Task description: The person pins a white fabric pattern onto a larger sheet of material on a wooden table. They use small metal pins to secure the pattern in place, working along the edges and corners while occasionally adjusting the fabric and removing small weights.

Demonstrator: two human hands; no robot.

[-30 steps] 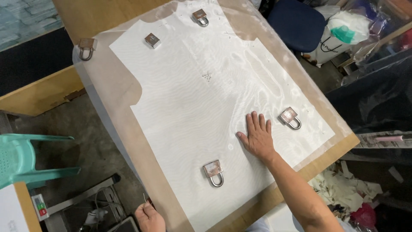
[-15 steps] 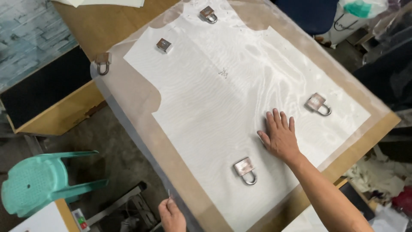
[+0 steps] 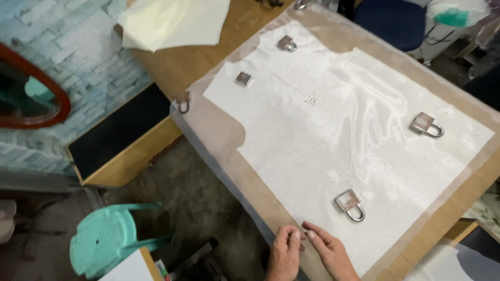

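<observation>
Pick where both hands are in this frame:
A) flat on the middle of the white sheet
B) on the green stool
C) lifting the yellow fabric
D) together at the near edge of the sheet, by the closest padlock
D: the left hand and right hand meet at the near edge of the translucent sheet, just below the closest padlock.

Soft, even light falls on my work; glare ripples across the clear plastic sheet [image 3: 364, 130], and everything looks slightly blurred.

The bottom edge cuts off both wrists, and the top edge clips a padlock [image 3: 300, 4] at the table's far end.
</observation>
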